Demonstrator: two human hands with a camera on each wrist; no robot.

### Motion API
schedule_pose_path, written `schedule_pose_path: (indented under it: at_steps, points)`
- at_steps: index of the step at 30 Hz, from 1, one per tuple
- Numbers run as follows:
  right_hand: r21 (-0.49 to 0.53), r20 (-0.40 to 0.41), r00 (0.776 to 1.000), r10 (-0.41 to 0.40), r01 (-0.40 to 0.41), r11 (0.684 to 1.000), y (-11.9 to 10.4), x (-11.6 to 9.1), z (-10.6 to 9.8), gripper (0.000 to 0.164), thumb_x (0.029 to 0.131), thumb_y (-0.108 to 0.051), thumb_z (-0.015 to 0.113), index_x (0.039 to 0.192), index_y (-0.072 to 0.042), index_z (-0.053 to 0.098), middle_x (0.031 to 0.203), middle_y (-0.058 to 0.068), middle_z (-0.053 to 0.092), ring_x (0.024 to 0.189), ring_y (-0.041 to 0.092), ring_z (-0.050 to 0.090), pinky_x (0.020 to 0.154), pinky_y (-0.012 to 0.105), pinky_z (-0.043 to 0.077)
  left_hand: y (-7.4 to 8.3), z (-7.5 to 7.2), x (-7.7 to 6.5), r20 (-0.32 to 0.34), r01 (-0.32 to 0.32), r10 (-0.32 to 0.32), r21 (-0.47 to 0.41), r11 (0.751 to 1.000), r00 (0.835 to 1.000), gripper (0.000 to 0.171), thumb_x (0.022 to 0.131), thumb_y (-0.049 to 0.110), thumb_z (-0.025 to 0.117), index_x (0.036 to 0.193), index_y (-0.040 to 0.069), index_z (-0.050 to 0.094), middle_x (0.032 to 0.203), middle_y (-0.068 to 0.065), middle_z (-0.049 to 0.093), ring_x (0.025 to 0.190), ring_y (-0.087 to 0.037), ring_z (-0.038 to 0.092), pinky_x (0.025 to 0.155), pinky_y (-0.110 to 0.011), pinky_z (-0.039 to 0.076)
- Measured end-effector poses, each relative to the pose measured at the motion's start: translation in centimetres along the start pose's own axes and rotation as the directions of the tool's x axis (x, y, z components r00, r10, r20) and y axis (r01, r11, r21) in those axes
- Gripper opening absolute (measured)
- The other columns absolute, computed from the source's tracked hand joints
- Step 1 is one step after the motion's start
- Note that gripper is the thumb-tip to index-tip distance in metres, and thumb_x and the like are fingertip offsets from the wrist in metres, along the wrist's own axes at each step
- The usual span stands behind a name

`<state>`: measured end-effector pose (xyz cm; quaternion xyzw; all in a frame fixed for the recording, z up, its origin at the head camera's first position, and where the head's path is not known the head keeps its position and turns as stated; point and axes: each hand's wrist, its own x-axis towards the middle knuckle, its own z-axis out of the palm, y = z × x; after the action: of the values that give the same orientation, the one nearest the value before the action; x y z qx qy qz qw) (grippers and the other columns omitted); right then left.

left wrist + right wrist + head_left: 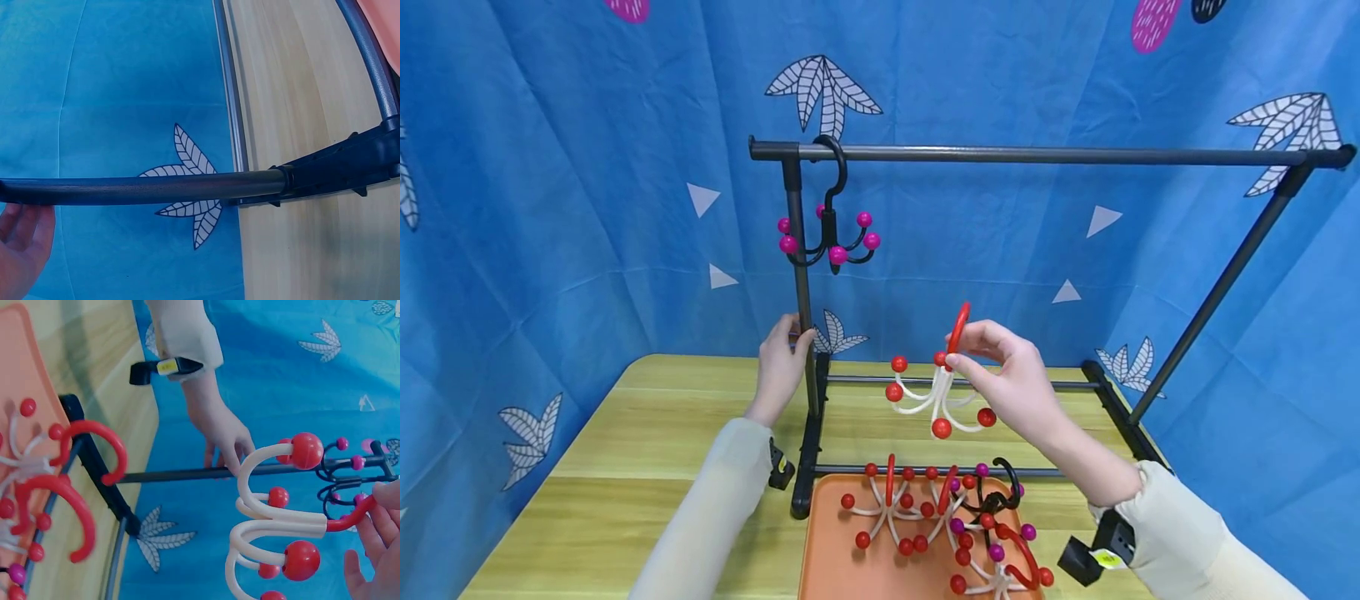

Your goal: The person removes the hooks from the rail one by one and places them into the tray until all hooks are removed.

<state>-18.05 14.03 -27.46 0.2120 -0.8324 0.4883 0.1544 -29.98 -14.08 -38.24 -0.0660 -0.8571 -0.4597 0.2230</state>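
My right hand (1011, 379) pinches the red hook of a white multi-arm hanger (940, 390) with red ball tips, between thumb and fingers. The hanger is held upright in the air, over the tabletop and below the top bar. My left hand (778, 371) grips the left upright post (802, 292) of a dark metal rack, thumb in front and fingers around the back. In the right wrist view the white hanger's arms (278, 526) spread toward the camera. A black hanger (829, 229) with pink ball tips hangs from the top bar (1000, 155) at its left end.
On the table, an orange tray (827, 567) holds several hangers: white ones (889, 510) with red hooks and balls, and a black one (992, 502) with purple balls. The rack's right upright (1217, 292) slants down to its base. A blue patterned cloth (970, 67) stands behind.
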Motion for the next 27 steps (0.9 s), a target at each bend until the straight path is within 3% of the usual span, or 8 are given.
schedule_pose_path:
  at_steps: [5,11,17,27]
  points:
    - [0.024,0.037,0.999,0.008,-0.009,1.0,0.2,-2.2,0.2,0.014,0.085,-0.014,0.065,0.097,-0.008,0.062,0.092,0.004,0.066,0.091,0.009,0.061,0.089,0.041,0.045,0.0,0.0,0.0,-0.002,-0.006,0.006,-0.009,1.0,1.0,0.03,0.094,0.031,0.049,0.115,0.01,0.05,0.101,-0.008,0.055,0.096,-0.024,0.056,0.073,-0.04,0.049]
    - [0.015,0.085,0.995,0.05,-0.052,0.999,0.6,-4.5,0.4,0.014,0.084,-0.014,0.066,0.096,-0.013,0.061,0.093,-0.004,0.067,0.092,0.007,0.061,0.089,0.031,0.046,0.2,0.0,0.0,-0.01,-0.011,0.011,-0.016,1.0,1.0,0.025,0.094,0.026,0.051,0.113,0.01,0.05,0.101,-0.008,0.055,0.095,-0.024,0.056,0.072,-0.04,0.049]
    - [0.006,0.135,0.989,0.062,-0.063,0.998,1.0,-6.7,0.6,0.013,0.084,-0.015,0.066,0.096,-0.016,0.061,0.091,-0.009,0.066,0.09,0.007,0.061,0.087,0.03,0.048,0.2,0.0,0.0,0.0,-0.006,0.006,-0.011,1.0,1.0,0.027,0.094,0.027,0.05,0.113,0.009,0.05,0.101,-0.008,0.055,0.095,-0.024,0.056,0.072,-0.04,0.049]
    - [0.079,0.271,0.962,0.025,-0.048,0.996,2.1,-10.0,1.7,0.009,0.084,-0.017,0.065,0.093,-0.014,0.062,0.088,-0.003,0.064,0.083,0.007,0.06,0.073,0.025,0.05,0.1,0.0,0.0,-0.013,-0.022,0.022,-0.002,1.0,1.0,0.025,0.093,0.025,0.052,0.112,0.008,0.051,0.099,-0.009,0.055,0.093,-0.024,0.057,0.071,-0.039,0.05]
